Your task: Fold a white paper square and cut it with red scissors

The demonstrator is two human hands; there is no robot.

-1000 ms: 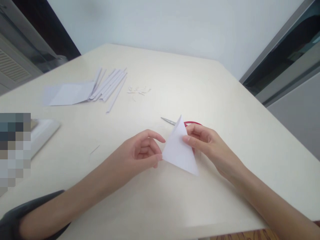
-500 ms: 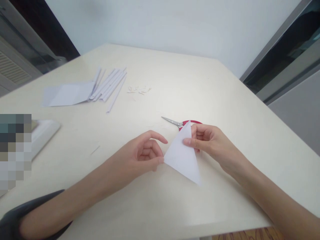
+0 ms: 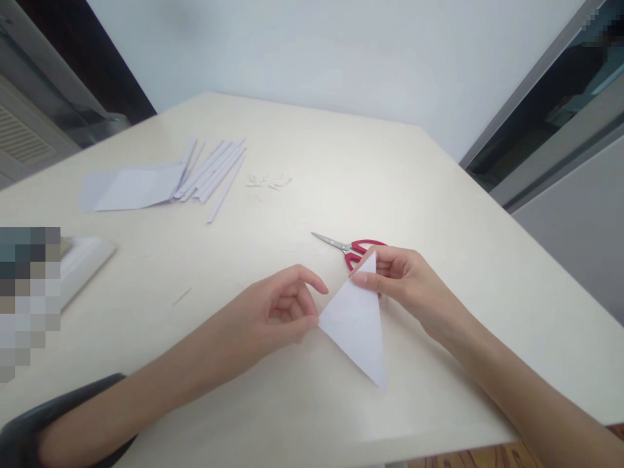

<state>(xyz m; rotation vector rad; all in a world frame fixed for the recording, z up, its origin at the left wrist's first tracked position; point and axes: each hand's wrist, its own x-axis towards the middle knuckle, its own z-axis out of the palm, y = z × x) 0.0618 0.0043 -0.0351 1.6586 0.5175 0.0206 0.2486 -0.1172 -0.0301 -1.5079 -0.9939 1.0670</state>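
Observation:
A white paper folded into a triangle lies low over the cream table in front of me. My left hand pinches its left corner between thumb and fingers. My right hand pinches the top corner, thumb on the upper face. Just behind my right hand lie red-handled scissors, blades pointing left, handles partly hidden by my fingers.
At the far left of the table lie a flat sheet of paper, several narrow paper strips and small paper scraps. A white object sits at the left edge. The table's right edge runs close to my right arm.
The triangle has tipped down from nearly upright to almost flat on the table, its top corner sliding right and lower. Both hands kept their pinches. More of the scissors shows.

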